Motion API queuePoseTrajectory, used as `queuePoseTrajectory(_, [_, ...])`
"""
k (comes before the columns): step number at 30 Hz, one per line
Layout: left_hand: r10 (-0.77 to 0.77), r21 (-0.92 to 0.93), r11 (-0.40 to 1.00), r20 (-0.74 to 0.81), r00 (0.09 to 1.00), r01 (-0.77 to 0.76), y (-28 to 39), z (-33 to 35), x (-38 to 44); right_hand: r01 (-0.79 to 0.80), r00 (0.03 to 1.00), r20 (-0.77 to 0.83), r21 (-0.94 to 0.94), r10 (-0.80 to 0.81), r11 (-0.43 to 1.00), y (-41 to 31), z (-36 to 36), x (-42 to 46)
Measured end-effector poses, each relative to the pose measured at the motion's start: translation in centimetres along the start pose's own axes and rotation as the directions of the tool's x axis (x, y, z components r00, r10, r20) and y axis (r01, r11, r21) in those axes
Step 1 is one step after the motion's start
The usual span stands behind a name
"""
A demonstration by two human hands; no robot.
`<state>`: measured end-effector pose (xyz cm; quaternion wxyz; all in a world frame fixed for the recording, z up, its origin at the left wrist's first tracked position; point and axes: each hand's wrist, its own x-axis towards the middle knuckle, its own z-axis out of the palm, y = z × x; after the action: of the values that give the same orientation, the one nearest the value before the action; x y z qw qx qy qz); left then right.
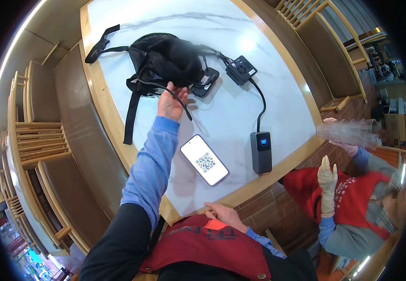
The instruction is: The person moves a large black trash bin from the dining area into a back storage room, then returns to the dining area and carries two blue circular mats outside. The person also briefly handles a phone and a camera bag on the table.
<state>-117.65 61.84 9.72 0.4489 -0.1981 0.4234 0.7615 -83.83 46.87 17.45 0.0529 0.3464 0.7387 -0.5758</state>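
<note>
My left hand [173,102] reaches out palm up at the near edge of a black mesh bag [167,56] with straps. A black braided cord [166,88] crosses the hand at the thumb and fingers, its tip hanging over the table. Whether the fingers grip it is not clear. Beside the bag lies a black device [205,82] with a label. My right hand [225,215] rests low before my red apron [206,246], near the table edge, with nothing visible in it. Between the hands lies a smartphone [205,160] displaying a printed-style code.
A cable joins a black box with a fan grille [241,69] to a power bank [261,152] with a lit display. Around the marble-top table [287,95] stand cushioned benches [83,116]. At right, a person in a red apron [350,196] wears a glove; stacked clear cups [350,132] are held there.
</note>
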Motion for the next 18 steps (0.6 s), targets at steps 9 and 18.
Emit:
queuePoseTrajectory(9, [0.104, 0.207, 0.967, 0.212, 0.972, -0.149, 5.5, 0.4, 0.6, 0.094, 0.989, -0.106, -0.085, -0.103, 0.992, -0.5, -0.5, -0.8])
queuePoseTrajectory(18, [0.265, -0.168, 0.961, 0.346, 0.9, -0.218, 18.1, -12.4, -7.0, 0.07, 0.99, -0.118, -0.065, -0.077, 0.995, -1.2, -0.5, -2.9])
